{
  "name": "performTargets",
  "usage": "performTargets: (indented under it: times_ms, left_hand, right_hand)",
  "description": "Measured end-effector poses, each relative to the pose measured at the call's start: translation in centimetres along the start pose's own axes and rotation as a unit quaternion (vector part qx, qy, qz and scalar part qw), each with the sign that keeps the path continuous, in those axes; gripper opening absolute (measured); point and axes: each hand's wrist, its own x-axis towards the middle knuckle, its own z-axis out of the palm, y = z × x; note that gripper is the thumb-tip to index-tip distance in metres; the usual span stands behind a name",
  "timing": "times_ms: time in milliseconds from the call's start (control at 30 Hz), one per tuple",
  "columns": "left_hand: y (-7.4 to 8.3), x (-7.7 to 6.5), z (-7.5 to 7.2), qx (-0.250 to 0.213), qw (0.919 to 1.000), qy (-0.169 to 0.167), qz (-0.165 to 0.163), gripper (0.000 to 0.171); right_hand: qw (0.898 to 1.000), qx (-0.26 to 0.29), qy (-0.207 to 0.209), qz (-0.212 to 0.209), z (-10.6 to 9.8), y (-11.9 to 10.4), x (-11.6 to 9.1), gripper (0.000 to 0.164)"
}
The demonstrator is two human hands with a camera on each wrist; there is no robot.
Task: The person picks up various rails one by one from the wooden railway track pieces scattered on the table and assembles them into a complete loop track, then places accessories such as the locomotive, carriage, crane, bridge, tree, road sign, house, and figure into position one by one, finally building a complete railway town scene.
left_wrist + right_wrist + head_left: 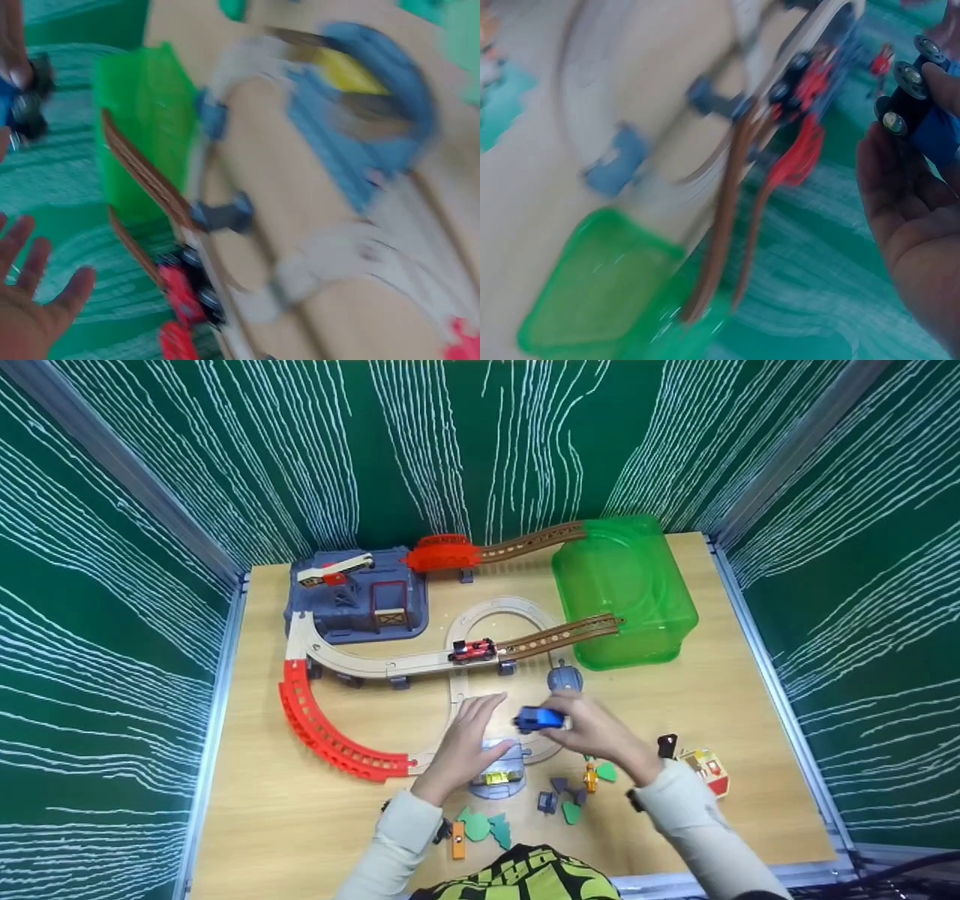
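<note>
My right hand (598, 729) holds a blue toy train car (540, 718) above the near part of the track. In the right wrist view its dark wheels (909, 79) face the camera, with fingers and thumb around the body. My left hand (466, 746) is just to the left, fingers spread and holding nothing; the left wrist view shows its fingers (34, 266) apart. Below the hands lies a grey-blue track piece (499, 791) with a yellow part (501, 777) on it. A red toy engine (474, 650) stands on the raised wooden track (420, 664).
A green translucent bin (630, 637) supports brown ramp tracks (562, 635) at the right. A grey crane base (352, 615) stands back left, a red curved track (322, 735) left. Green tree pieces (476, 825), an orange figure (591, 777) and a small toy house (709, 772) lie near the front.
</note>
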Motion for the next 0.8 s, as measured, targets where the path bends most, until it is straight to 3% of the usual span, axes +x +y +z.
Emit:
performTargets:
  times_ms: [133,233,367,467,667,800]
  left_hand:
    - [0.6,1.0,-0.3,-0.064,0.9976,-0.012,-0.02,0.062]
    - [0.3,1.2,-0.6,-0.101,0.9944,-0.003,-0.032,0.049]
    - [-0.4,1.4,-1.3,-0.184,0.9808,0.02,-0.062,0.036]
    - [-1.1,1.4,-2.0,-0.229,0.9681,0.041,-0.094,0.035]
    - [-3.2,1.6,-4.1,-0.245,0.954,0.066,-0.16,0.039]
    - [-5.6,1.7,-5.6,-0.238,0.9466,0.075,-0.204,0.038]
  right_hand:
    - [0.999,0.009,-0.01,-0.039,1.0,-1.4,1.9,0.018]
    - [0.998,0.023,-0.004,-0.053,1.2,-2.0,2.7,0.016]
    - [0.997,0.06,0.006,-0.049,1.2,-2.2,3.4,0.019]
    - [0.994,0.099,0.019,-0.045,1.0,-2.0,3.7,0.026]
    - [0.991,0.111,0.059,-0.038,1.0,-0.8,3.4,0.029]
    - [0.992,0.104,0.072,-0.023,1.4,0.0,2.6,0.023]
